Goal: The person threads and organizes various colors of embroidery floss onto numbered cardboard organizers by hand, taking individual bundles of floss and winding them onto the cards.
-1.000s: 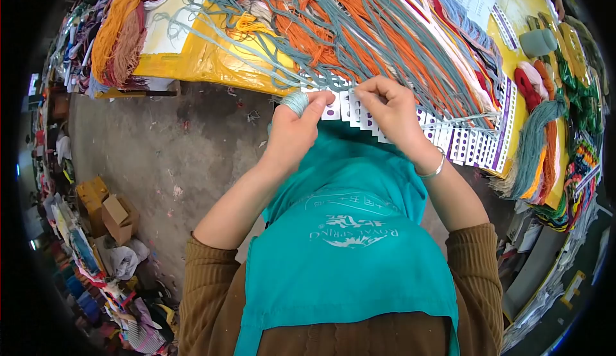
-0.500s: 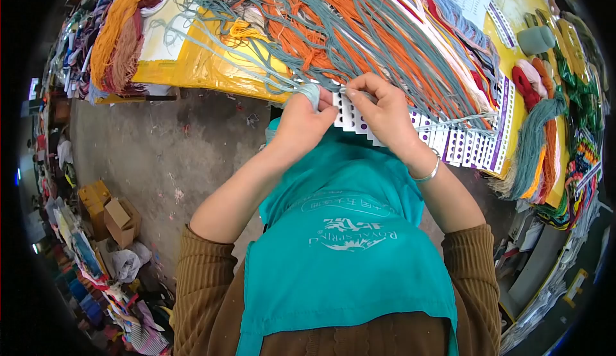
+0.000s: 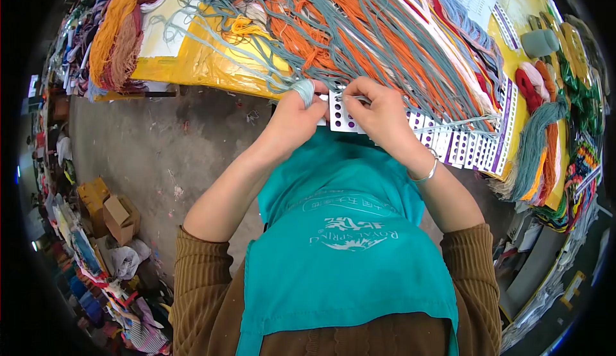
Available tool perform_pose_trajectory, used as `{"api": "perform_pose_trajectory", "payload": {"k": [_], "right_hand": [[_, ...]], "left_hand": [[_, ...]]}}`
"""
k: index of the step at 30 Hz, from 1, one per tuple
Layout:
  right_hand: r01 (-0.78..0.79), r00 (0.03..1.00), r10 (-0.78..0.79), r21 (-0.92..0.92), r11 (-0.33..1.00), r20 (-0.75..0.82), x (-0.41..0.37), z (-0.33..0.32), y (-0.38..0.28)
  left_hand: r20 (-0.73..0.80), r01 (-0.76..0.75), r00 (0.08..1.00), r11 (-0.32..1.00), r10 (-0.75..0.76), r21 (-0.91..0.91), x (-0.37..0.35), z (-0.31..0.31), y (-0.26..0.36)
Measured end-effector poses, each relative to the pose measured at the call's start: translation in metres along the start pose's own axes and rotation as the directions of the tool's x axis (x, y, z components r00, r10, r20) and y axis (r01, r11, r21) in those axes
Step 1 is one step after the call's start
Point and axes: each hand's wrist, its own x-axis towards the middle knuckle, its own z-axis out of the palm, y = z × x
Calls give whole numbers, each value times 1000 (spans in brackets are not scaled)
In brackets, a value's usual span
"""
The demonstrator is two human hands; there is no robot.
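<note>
Grey-blue embroidery thread (image 3: 303, 89) sits wound in a small coil around a finger of the left hand (image 3: 292, 122), at the near edge of a yellow-covered work table (image 3: 192, 64). Just beside it is a white punched card with purple dots (image 3: 339, 117), the first of a long row of similar punched cards (image 3: 462, 145) lined along the table edge to the right.

A thick spread of long orange and grey-blue strands (image 3: 346, 29) fans from these cards across the table, hiding most of its surface behind the hands. A large orange yarn skein (image 3: 115, 22) lies at the far left of the table. Red, green and mixed skeins (image 3: 581, 109) are piled at the right, near a grey-green spool (image 3: 538, 40). Below the table are a bare concrete floor (image 3: 147, 151) and small cardboard boxes (image 3: 109, 215).

A teal apron (image 3: 346, 240) fills the lower view. Both forearms reach up from brown ribbed sleeves (image 3: 199, 272) and meet at the card.

The left hand is curled closed, with its fingers bent around the thread coil and resting against the card's left side. The right hand (image 3: 385, 115), with a silver bangle (image 3: 425, 175) at its wrist, has its thumb and forefinger pinched on the card's top edge. It is unclear whether a strand lies between them.
</note>
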Motion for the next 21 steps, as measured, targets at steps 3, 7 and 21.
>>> {"api": "perform_pose_trajectory", "payload": {"k": [3,7,21], "right_hand": [[26,1000,-26,-31,999,-7,2,4,2],[17,1000,-17,19,1000,8,5,5,8],[8,998,11,-315,949,58,5,6,-9]], "left_hand": [[-7,-15,1000,1000,15,-5,2,0,-3],[37,29,999,998,-31,47,7,-3,1],[45,-7,999,1000,7,-7,-3,-19,3]]}}
